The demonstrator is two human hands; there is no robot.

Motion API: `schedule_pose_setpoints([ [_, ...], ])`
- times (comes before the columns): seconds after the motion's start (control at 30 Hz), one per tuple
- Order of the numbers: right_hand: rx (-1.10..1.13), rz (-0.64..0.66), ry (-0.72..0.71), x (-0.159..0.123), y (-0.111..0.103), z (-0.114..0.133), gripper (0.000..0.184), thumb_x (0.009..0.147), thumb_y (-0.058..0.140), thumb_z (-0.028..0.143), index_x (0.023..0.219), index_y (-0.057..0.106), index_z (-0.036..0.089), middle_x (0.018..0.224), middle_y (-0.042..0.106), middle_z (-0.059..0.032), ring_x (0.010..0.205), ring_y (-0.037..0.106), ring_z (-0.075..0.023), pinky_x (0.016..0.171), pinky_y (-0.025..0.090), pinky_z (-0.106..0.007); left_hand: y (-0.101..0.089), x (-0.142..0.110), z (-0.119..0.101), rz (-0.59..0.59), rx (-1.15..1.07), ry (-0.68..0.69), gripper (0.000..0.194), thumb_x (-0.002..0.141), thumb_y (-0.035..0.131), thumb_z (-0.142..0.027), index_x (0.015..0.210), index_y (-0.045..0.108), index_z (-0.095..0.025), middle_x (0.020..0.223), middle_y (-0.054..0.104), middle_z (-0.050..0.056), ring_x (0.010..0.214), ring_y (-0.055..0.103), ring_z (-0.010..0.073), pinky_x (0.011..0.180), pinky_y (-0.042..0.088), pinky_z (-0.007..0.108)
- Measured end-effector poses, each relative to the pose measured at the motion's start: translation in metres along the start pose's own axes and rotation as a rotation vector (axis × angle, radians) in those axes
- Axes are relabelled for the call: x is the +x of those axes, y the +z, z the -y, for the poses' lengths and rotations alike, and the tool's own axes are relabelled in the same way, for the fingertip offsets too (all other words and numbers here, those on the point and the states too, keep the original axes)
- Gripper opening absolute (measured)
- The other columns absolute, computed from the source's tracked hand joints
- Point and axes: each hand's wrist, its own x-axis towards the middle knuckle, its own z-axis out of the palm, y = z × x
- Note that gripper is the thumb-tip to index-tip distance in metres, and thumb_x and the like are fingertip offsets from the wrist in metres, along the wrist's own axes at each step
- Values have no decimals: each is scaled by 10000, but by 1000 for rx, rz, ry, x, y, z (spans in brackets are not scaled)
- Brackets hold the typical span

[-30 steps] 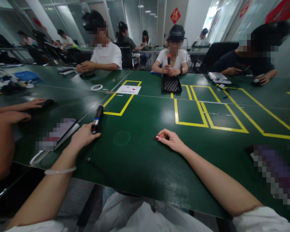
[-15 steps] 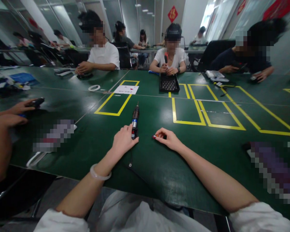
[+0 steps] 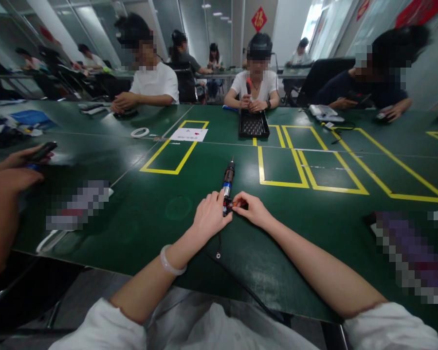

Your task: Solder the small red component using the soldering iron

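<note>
Screwdriver [image 3: 228, 181] shifted right, meeting right hand [image 3: 253, 209].
Left hand [image 3: 209, 213] grasps it; right pinches small part [image 3: 231, 205]. Brought together; joining unclear.

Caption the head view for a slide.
Left hand holds a cylindrical tool beside a small reddish part in the right hand.

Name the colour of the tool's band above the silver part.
The band is blue, in the head view.

At the green table [image 3: 299, 262], our left hand [image 3: 209, 214] holds a dark tool [image 3: 229, 176]; our right hand [image 3: 254, 210] pinches a tiny thing [image 3: 235, 205] by it.
</note>
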Motion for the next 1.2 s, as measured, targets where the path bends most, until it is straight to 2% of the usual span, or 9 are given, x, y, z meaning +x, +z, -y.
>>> schedule_pose_setpoints([
  [0.13,-100,-20,-53,-1,0,-3,86,808,653,232,881,629,193,834,582,-22,728,566,-150,692,467,-283,3,-1,1,-22,18,4,636,812,569,-434,1357,391,-158,1061,549,128,966,537,272,794,418,353],
  [0.3,-67,-11,-49,-1,-2,1,105,830,633,230,919,655,179,841,643,-37,740,617,-154,715,503,-285,4,-4,1,-14,43,-2,661,824,549,-457,1385,362,-162,1123,530,122,994,519,266,798,420,354],
  [0.57,-33,-9,-44,-3,-2,4,96,833,628,257,882,623,174,799,664,-17,731,636,-149,711,511,-274,3,-4,0,-11,64,-16,643,862,489,-493,1402,353,-171,1122,513,117,1000,511,257,805,415,349],
  [0.73,-3,3,-50,-4,-3,7,134,829,631,253,935,613,174,833,669,-20,746,630,-145,722,503,-277,6,0,3,-11,48,-61,662,859,481,-534,1412,346,-195,1084,510,107,982,516,261,792,416,353],
  [0.9,26,41,-47,-4,-4,11,225,831,631,255,1032,572,174,935,676,-45,791,635,-149,726,489,-285,4,1,7,-1,41,-65,647,861,488,-500,1422,332,-216,1079,512,100,975,522,250,782,413,333],
  [1.07,-17,46,-61,-4,-5,12,263,831,616,230,1080,548,183,999,645,-53,791,620,-140,728,473,-282,-5,-5,24,21,83,-26,635,864,479,-503,1422,344,-232,1092,518,99,967,525,249,776,418,331],
  [1.2,11,49,-43,-4,-5,9,251,851,588,238,1093,541,188,1007,639,-53,774,608,-132,726,474,-281,-12,-17,52,49,107,-27,641,875,454,-506,1445,321,-244,1136,520,106,969,534,253,779,433,339],
])
